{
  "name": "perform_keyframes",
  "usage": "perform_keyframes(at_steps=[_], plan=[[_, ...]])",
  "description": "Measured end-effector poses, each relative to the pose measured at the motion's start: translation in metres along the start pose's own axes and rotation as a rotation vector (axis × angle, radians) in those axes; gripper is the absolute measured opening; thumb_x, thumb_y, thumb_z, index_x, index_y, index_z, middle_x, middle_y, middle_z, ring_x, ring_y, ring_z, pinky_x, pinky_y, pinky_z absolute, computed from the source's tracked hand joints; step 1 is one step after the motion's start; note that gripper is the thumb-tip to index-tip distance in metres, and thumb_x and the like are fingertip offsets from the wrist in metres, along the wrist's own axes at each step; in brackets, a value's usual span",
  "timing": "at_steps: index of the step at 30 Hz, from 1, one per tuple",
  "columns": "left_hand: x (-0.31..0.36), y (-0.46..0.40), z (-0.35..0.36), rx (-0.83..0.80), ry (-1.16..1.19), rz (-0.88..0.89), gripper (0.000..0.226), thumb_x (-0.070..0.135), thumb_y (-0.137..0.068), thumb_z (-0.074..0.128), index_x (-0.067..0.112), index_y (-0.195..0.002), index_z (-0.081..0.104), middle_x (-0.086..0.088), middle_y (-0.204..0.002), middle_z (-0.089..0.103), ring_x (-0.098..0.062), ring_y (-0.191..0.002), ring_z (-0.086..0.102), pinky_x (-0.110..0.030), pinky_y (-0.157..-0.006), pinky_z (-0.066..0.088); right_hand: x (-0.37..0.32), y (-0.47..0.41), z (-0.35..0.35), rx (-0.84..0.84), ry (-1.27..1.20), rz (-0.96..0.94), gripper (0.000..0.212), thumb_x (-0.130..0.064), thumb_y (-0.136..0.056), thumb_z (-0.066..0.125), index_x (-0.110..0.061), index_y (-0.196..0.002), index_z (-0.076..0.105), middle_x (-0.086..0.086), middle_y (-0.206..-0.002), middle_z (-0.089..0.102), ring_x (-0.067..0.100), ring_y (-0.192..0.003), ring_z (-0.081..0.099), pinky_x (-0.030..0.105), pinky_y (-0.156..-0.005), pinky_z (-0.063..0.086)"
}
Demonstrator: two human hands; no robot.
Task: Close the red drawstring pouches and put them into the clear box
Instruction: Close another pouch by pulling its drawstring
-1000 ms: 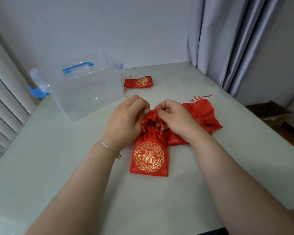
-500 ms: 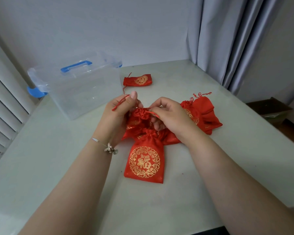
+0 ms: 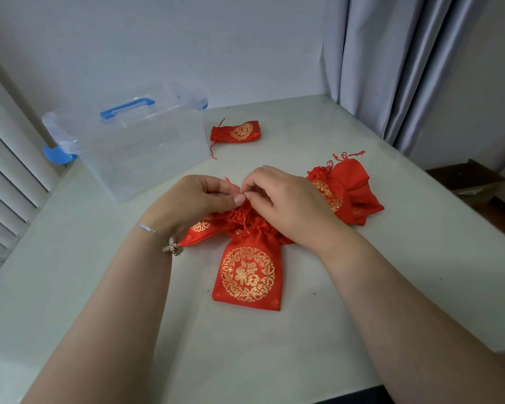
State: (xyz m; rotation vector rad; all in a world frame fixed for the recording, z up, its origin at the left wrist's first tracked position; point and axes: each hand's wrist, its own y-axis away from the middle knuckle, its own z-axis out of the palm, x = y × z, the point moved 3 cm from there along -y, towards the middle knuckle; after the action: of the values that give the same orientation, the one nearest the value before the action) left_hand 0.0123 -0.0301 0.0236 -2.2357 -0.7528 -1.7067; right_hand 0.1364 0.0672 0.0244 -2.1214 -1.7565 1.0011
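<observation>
A red drawstring pouch (image 3: 248,277) with a gold emblem lies in front of me, its gathered neck under my hands. My left hand (image 3: 199,199) and my right hand (image 3: 286,199) meet above the neck, and each pinches a thin red drawstring between thumb and fingers. Several more red pouches (image 3: 347,188) lie heaped to the right and under my hands. One closed pouch (image 3: 236,132) lies apart, farther back. The clear box (image 3: 146,147) stands open at the back left, nothing visible inside it.
The box's lid with a blue handle (image 3: 127,107) leans behind the box. A grey curtain (image 3: 391,68) hangs at the back right. White slats (image 3: 3,176) line the left side. A cardboard box (image 3: 467,179) sits on the floor past the table's right edge.
My hands have come together over the pouch's neck after the left pulled the string out to the left. The pouch's neck is more tightly gathered than one second ago.
</observation>
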Motion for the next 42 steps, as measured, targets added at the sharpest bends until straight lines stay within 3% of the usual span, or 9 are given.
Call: perform_keyframes(at_steps=[4,6,12,19,24,30,35,38,42], plan=[[0.001,0.002,-0.003,-0.022,-0.153,0.010,0.015,0.013,-0.072,0.078,0.015,-0.086,0.074,-0.005,-0.082,0.074,-0.008,-0.075,0.067,-0.017,-0.074,0.053,-0.004,0.000,0.004,-0.035,0.085,-0.098,0.008,-0.023,-0.089,0.056,-0.021,-0.092,0.064,-0.008,-0.097,0.057,0.018,-0.072,0.059,0.033,-0.055,0.044],[0.002,0.003,-0.002,-0.008,-0.207,0.031,0.011,0.013,-0.072,0.079,0.019,-0.080,0.074,0.002,-0.073,0.073,-0.003,-0.069,0.065,-0.012,-0.068,0.051,-0.003,0.000,0.006,-0.039,0.038,-0.092,0.007,-0.021,-0.088,0.057,-0.021,-0.090,0.064,-0.009,-0.099,0.055,0.015,-0.073,0.059,0.034,-0.057,0.047],[0.005,0.006,0.003,0.039,-0.047,0.067,0.012,0.017,-0.071,0.076,0.013,-0.081,0.073,-0.002,-0.074,0.073,-0.008,-0.072,0.065,-0.018,-0.074,0.052,0.015,-0.002,0.015,-0.183,-0.537,0.289,0.023,-0.014,-0.097,0.048,-0.027,-0.115,0.054,-0.012,-0.103,0.065,0.002,-0.090,0.060,0.018,-0.075,0.042],[0.005,0.004,0.002,0.088,0.092,0.093,0.013,0.024,-0.064,0.076,0.017,-0.075,0.076,-0.008,-0.080,0.073,-0.018,-0.078,0.065,-0.030,-0.080,0.052,0.019,-0.003,0.014,-0.159,-0.359,0.277,0.007,-0.020,-0.091,0.060,-0.025,-0.086,0.059,-0.016,-0.081,0.056,-0.002,-0.077,0.052,0.018,-0.069,0.038],[0.003,0.001,0.000,0.197,0.027,0.088,0.004,0.013,-0.076,0.074,0.016,-0.078,0.073,0.004,-0.067,0.071,-0.002,-0.061,0.061,-0.013,-0.061,0.050,0.011,-0.004,0.008,-0.027,-0.074,0.068,0.012,-0.024,-0.094,0.053,-0.016,-0.089,0.060,-0.006,-0.089,0.055,0.014,-0.089,0.050,0.037,-0.074,0.045],[0.002,0.001,-0.001,0.166,0.008,0.046,0.007,0.006,-0.076,0.073,0.012,-0.077,0.072,-0.002,-0.073,0.071,-0.010,-0.071,0.064,-0.023,-0.076,0.053,0.010,-0.001,0.008,-0.053,-0.002,0.043,0.011,-0.026,-0.089,0.059,-0.018,-0.086,0.065,-0.004,-0.100,0.054,0.016,-0.100,0.046,0.039,-0.081,0.046],[0.005,0.003,0.003,0.106,0.011,0.069,0.010,0.003,-0.075,0.074,0.012,-0.076,0.070,-0.009,-0.076,0.070,-0.019,-0.075,0.063,-0.034,-0.080,0.051,0.018,-0.005,0.007,-0.112,-0.454,0.262,0.015,-0.020,-0.095,0.050,-0.019,-0.091,0.065,-0.013,-0.111,0.056,-0.002,-0.089,0.053,0.013,-0.078,0.040],[0.007,0.004,0.005,0.061,0.084,0.114,0.010,0.004,-0.072,0.074,0.012,-0.078,0.069,-0.005,-0.072,0.069,-0.014,-0.071,0.063,-0.023,-0.073,0.051,0.023,-0.003,0.013,-0.280,-0.661,0.353,0.019,-0.013,-0.099,0.043,-0.023,-0.110,0.056,-0.010,-0.097,0.064,-0.001,-0.071,0.056,0.020,-0.067,0.046],[0.007,0.005,0.006,0.042,0.114,0.143,0.014,0.012,-0.065,0.075,0.009,-0.077,0.069,-0.004,-0.068,0.070,-0.012,-0.065,0.065,-0.020,-0.067,0.054,0.024,-0.003,0.011,-0.244,-0.666,0.389,0.020,-0.009,-0.094,0.055,-0.024,-0.087,0.065,-0.006,-0.079,0.066,0.005,-0.071,0.057,0.020,-0.071,0.046]])
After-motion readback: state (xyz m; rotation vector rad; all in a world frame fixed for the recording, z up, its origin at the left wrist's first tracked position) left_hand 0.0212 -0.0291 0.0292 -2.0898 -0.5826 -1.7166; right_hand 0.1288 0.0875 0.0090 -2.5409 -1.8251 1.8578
